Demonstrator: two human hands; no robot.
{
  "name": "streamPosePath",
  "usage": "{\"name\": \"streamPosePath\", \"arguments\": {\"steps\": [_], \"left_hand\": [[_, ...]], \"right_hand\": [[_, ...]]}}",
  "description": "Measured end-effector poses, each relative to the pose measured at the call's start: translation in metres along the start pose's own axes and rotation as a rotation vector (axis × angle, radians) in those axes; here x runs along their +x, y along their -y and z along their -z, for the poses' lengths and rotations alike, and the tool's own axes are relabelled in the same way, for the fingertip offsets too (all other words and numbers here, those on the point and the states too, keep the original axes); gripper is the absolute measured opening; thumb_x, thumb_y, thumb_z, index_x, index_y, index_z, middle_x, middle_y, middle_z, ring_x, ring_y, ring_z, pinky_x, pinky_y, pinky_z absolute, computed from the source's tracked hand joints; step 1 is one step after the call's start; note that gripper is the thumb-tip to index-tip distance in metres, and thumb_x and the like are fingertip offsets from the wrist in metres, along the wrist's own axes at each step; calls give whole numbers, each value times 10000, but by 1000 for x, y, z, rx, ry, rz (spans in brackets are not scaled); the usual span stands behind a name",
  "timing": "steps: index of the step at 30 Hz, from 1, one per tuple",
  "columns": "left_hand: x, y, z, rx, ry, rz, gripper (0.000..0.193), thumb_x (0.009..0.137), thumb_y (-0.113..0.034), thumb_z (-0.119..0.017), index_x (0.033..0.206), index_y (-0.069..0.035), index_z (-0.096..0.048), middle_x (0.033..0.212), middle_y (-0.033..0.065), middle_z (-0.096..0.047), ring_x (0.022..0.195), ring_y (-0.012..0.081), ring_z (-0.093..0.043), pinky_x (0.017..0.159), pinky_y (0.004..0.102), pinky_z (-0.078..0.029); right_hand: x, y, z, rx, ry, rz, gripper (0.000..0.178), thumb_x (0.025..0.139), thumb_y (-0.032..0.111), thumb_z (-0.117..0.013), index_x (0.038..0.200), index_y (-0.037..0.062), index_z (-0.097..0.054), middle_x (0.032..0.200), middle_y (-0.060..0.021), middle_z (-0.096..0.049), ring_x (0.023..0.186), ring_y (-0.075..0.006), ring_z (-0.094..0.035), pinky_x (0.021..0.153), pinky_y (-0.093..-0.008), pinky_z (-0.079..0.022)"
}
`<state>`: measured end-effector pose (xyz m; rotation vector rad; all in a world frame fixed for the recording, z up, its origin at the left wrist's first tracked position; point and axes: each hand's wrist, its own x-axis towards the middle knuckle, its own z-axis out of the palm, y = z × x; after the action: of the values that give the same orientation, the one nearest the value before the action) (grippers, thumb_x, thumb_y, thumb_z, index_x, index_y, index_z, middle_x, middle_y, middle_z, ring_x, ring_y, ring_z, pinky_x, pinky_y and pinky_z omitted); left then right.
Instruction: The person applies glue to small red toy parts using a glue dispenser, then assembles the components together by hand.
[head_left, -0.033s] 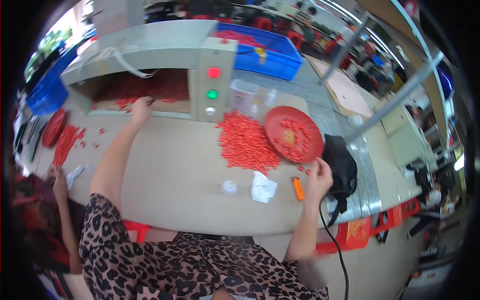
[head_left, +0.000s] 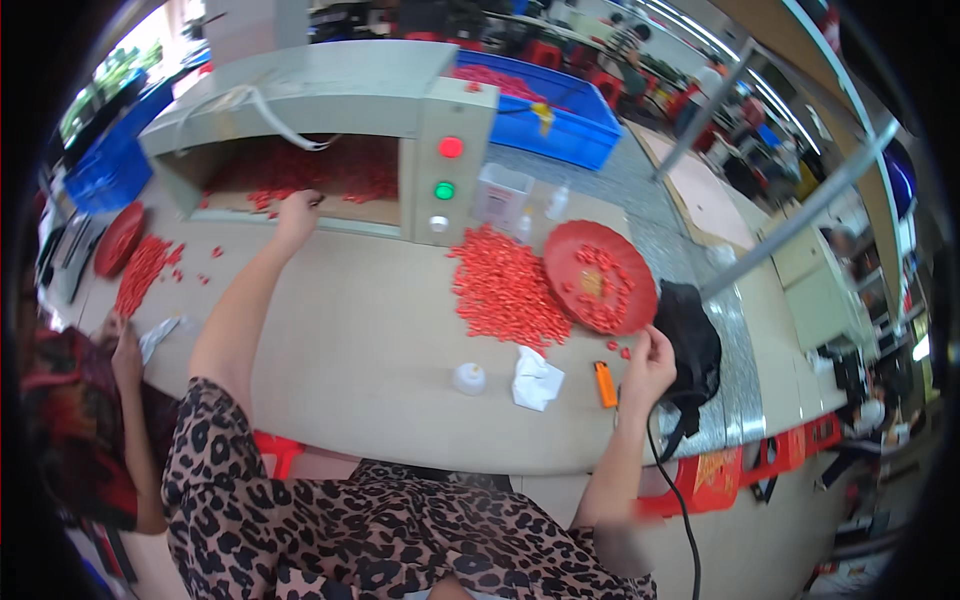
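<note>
Over at the far left, the left hand [head_left: 296,220] curls its fingers at the grey cabinet's [head_left: 370,85] near lip, red pieces [head_left: 280,180] scattered inside; its grip can't be told. Right hand [head_left: 650,370], thumb and fingers nearly together, is right by the red bowl's [head_left: 563,255] near rim, hold unclear! A knock could tip out its red bits. The blue crate [head_left: 572,146], far side, carries pinkish-red material.
</note>
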<state>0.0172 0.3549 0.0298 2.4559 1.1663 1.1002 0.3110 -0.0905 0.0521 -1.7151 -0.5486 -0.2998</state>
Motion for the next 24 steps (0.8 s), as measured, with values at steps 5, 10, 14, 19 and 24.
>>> {"name": "streamPosePath", "arguments": {"steps": [5, 10, 14, 19, 24], "left_hand": [[-16, 4, 11, 12, -30, 70, 180, 671, -9, -475, 802, 6, -597, 791, 201, -571, 759, 327, -556, 679, 372, -443], [-7, 3, -15, -27, -15, 112, 183, 672, -19, -477, 809, 1, -596, 786, 203, -571, 765, 330, -554, 689, 377, -441], [14, -5, -37, 14, -25, 126, 193, 679, -35, -476, 829, -8, -594, 795, 203, -569, 768, 339, -550, 705, 382, -439], [71, 8, -82, 132, 30, 138, 197, 730, -115, -464, 875, -57, -586, 869, 185, -573, 796, 332, -557, 708, 394, -448], [109, 56, -124, 464, 122, 143, 356, 756, -141, -387, 1087, -12, -410, 1069, 216, -466, 971, 378, -465, 796, 460, -368]], "right_hand": [[-27, -5, -8, -61, 38, 41, 136, 787, 64, -520, 869, -38, -557, 648, -6, -526, 553, -39, -460, 505, -182, -380], [-50, -23, -19, -75, 133, 31, 128, 777, 56, -520, 848, -41, -563, 667, -18, -529, 553, -52, -450, 507, -189, -381], [-57, -18, -29, -110, 150, 68, 124, 776, 50, -517, 846, -42, -560, 688, -24, -526, 556, -61, -455, 505, -192, -380], [-63, -18, -38, -169, 150, 136, 88, 742, -5, -528, 819, -33, -558, 714, -75, -522, 557, -116, -484, 484, -218, -392], [-60, -18, -43, -222, 224, 171, 97, 708, -26, -551, 804, -17, -562, 711, -82, -525, 532, -112, -496, 473, -209, -396]]}}
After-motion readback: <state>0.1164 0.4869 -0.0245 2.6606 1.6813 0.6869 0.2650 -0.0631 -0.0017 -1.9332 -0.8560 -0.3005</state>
